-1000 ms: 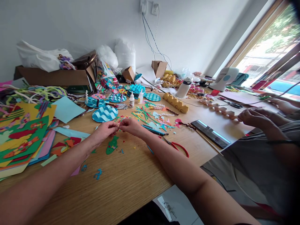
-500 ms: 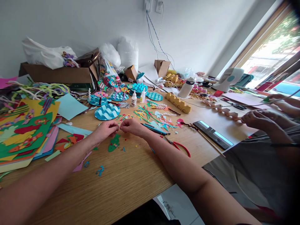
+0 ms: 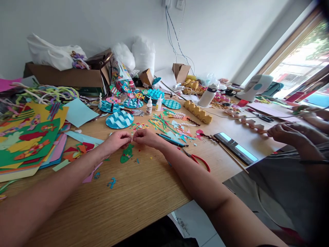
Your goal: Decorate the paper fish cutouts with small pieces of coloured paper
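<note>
My left hand (image 3: 120, 140) and my right hand (image 3: 145, 138) meet fingertip to fingertip above the table, both closed in a pinch. Whatever is between the fingers is too small to make out. Just below them a green paper fish (image 3: 126, 154) with small coloured bits on it lies flat. Tiny paper scraps are scattered beside it. Beyond my hands sits a round blue disc (image 3: 119, 119) with pale wavy strips. Close to my right wrist lie blue pencils (image 3: 171, 140) and red-handled scissors (image 3: 199, 161).
Two white glue bottles (image 3: 149, 107) stand behind the scraps. Stacked coloured paper (image 3: 33, 137) covers the left side. A yellow egg-carton strip (image 3: 197, 112), a white bottle (image 3: 207, 96) and a phone (image 3: 235, 148) lie to the right. Another person's hands (image 3: 288, 133) work at the far right.
The whole view has shifted slightly, with things appearing a little further right and higher. My hands keep the same pinched pose over the green fish.
</note>
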